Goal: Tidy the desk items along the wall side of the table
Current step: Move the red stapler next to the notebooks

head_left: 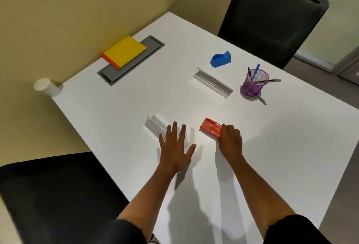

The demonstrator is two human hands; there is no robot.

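Red stapler [211, 130] in right hand [231, 140] grip mid-table; left hand [175, 151] spread flat, holding nothing.

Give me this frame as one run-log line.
left hand: open, fingers spread over clear nameplate holder | right hand: grips red stapler on table | yellow notepad: wall side
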